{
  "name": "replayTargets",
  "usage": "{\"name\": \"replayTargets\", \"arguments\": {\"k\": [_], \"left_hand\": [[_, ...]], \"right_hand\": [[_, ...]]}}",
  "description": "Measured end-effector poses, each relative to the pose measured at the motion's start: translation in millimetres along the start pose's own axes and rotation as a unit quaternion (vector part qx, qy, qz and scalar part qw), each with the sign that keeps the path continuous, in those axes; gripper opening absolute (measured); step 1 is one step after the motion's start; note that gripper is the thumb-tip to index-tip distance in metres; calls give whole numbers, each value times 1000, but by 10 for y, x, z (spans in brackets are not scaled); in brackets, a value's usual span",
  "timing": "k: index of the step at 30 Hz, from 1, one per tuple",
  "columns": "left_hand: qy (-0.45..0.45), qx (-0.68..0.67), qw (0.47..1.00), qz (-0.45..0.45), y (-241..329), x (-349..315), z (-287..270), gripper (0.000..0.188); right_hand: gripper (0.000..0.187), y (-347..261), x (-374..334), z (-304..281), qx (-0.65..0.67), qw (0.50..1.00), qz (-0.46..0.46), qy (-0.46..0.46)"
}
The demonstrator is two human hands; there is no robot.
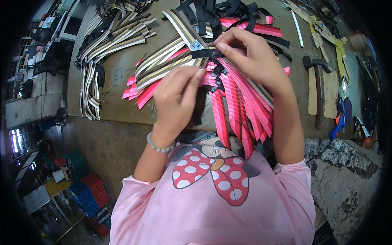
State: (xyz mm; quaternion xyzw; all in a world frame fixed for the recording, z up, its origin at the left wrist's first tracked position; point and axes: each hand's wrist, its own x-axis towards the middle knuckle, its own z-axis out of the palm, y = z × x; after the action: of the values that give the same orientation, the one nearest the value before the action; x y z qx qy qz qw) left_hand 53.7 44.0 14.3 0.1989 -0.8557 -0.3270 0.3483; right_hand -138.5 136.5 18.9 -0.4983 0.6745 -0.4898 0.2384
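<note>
Both forearms rise from the near edge of the worktop [122, 77], bent at the elbows, and the two hands meet over a fan of webbing straps. The left hand [177, 96] is curled, knuckles up, its thumb and forefinger pinched narrow on the black strap [204, 53] where it hangs down toward the near edge. A bead bracelet [160, 145] circles that wrist. The right hand [251, 55] sits a little farther in, wrist cocked, its fingertips closed on the same black strap where it crosses the bundle, so the strap runs between the two hands and touches both.

Under the hands lies a bunch of pink straps [237, 102], too many and too overlapped to count, spilling over the near edge of the worktop toward the person's pink shirt [212, 204]. Brown-and-cream striped straps [163, 61] fan from the same point toward the left edge, again more than can be counted. A second heap of striped straps [110, 36] lies toward the far left corner, well apart from the hands. A tangle of black webbing [212, 12] lies at the far edge, just beyond the right hand.

One hammer [318, 81] rests near the right edge, its handle pointing toward the near side, and one white tube [297, 28] lies beyond it
</note>
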Motion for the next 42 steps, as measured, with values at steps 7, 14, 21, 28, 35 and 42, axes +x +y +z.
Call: {"name": "replayTargets", "arguments": {"k": [7, 14, 21, 28, 35, 42], "left_hand": [[-271, 507, 764, -294, 141, -195, -1585, 23], [-192, 110, 971, 94, -317, 549, -733, 50], [-353, 158, 876, 290, -568, 1361, -312, 44], [-176, 58, 955, 231, -238, 1620, -1270, 34], [258, 326, 907, 60, -1269, 1462, -2699, 42], [-172, 219, 874, -398, -3178, 937, -3104, 75]], "right_hand": [[20, 32, 58, 77, 144, 986, 60, 61], [22, 13, 102, 133, 223, 950, 8, 218], [22, 53, 119, -110, 227, 925, 25, 305], [23, -56, 80, -111, 217, 927, 27, 306], [22, -41, 53, -75, 204, 942, 22, 265], [20, 37, 95, -47, 213, 943, 48, 250]]}}
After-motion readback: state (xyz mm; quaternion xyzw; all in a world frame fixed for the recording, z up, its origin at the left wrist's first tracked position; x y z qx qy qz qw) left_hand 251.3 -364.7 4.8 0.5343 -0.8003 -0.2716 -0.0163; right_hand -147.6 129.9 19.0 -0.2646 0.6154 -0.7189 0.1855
